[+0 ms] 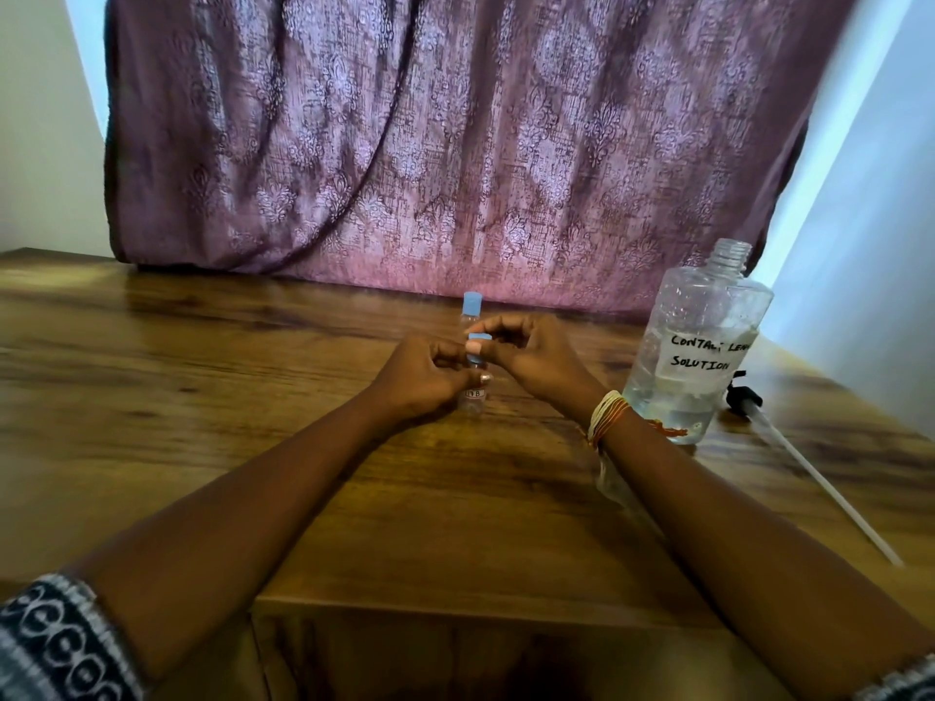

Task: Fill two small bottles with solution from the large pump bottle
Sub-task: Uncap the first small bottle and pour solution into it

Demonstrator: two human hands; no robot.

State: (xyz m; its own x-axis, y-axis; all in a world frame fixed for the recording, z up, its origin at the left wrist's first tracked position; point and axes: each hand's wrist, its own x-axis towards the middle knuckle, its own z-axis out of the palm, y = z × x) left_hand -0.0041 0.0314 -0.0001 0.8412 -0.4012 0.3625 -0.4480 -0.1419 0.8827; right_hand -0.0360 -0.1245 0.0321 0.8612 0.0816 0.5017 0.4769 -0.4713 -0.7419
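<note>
Head view: small bottle marked "B" [475, 392] stands upright on the wooden counter [202, 346], its long axis vertical, caught between both hands at the middle of the scene. Left hand [422, 379] wraps the bottle's body from the left, fingers curled around it and steadying it against the counter. Right hand [531, 354] comes in from the right and pinches the light-blue cap [478, 340] at the bottle's top between thumb and fingertips. Whether that cap is being screwed down or off cannot be told from this moment. A second small bottle [470, 308] with the same blue cap stands just behind, capped and upright, apart from both hands.

Well to the right, the large bottle labelled "contact lens solution" [700, 346] stands open-necked, partly filled. Its pump with the long dip tube [809, 468] lies flat on the counter beside it. The right hand is the nearer one to that large bottle.
</note>
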